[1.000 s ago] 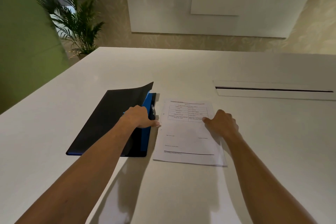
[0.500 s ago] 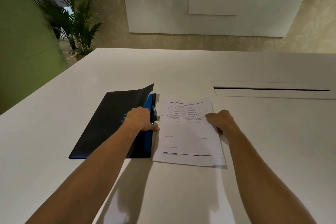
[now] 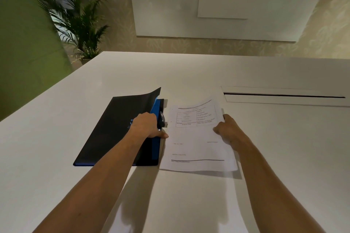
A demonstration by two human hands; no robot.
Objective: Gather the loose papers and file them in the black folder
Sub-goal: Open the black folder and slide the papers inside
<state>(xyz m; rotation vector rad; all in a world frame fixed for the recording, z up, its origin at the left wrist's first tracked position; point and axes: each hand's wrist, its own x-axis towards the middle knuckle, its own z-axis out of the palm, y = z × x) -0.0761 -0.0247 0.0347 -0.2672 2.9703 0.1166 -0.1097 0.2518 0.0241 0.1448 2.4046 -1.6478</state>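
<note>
Left hand (image 3: pixel 146 126) grips the folder (image 3: pixel 121 130) cover; right hand (image 3: pixel 226 128) now pinches the papers' (image 3: pixel 195 138) lifted edge — filing is next.

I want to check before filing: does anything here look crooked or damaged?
The black folder lies askew on the table, its cover corner curling up. The papers' far right corner lifts where the right hand grips it. No damage shows.

On the white table (image 3: pixel 79 104), the left hand (image 3: pixel 146 126) grips the black folder (image 3: pixel 117 130) at its clip edge, thumb toward the papers (image 3: pixel 197 143), whose right edge the right hand (image 3: pixel 228 128) pinches, lifted slightly off the table beyond the fingers.
</note>
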